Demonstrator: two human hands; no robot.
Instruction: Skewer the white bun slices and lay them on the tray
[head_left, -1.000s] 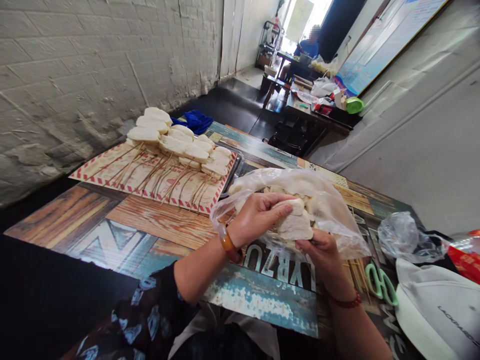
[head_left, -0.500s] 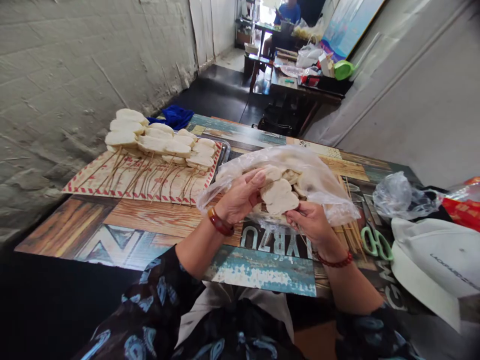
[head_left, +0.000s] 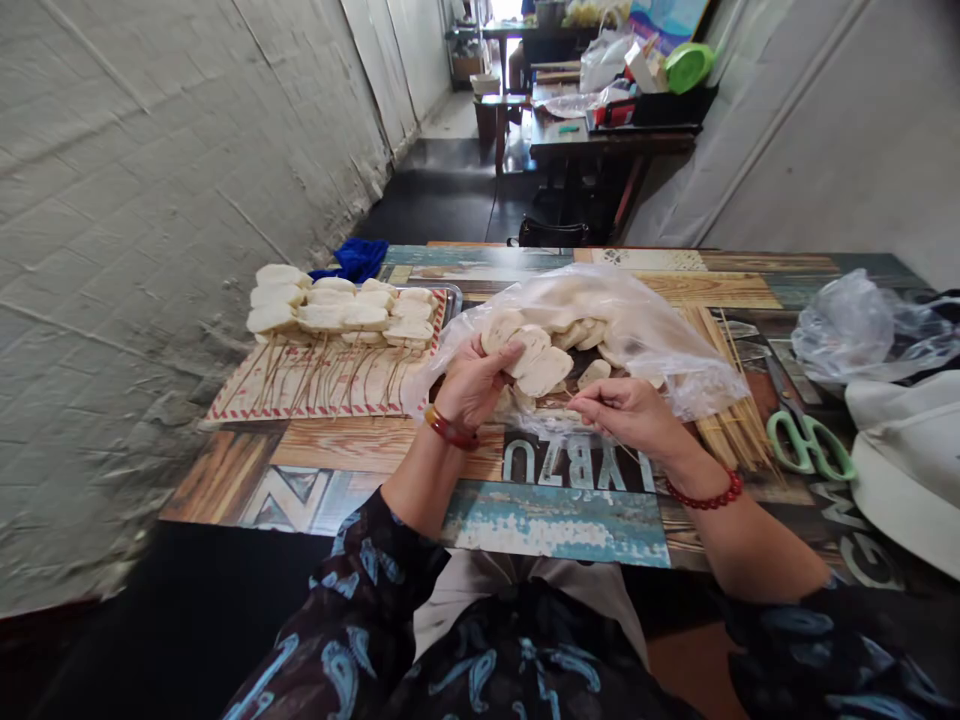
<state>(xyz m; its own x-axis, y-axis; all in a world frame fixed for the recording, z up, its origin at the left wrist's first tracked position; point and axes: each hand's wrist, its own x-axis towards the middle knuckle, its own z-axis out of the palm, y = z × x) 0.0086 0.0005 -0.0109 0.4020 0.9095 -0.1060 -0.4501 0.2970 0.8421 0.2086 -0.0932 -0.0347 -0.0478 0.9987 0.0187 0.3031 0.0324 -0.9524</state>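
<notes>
slices (head_left: 545, 372) in left hand (head_left: 472, 387), skewer (head_left: 567, 392) in right (head_left: 624, 410)

Both hands (head_left: 546, 398) close together, fingers bent

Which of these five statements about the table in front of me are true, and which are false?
1. The left hand holds pale slices. True.
2. The right hand grips the scissors. False: it pinches a thin stick, and the scissors lie on the table.
3. The plastic bag lies between the skewered slices and the loose sticks. True.
4. The blue cloth hangs over the near edge of the table. False: it lies at the far edge, behind the skewered slices.
5. The green handles of the scissors point toward the person. True.
</notes>
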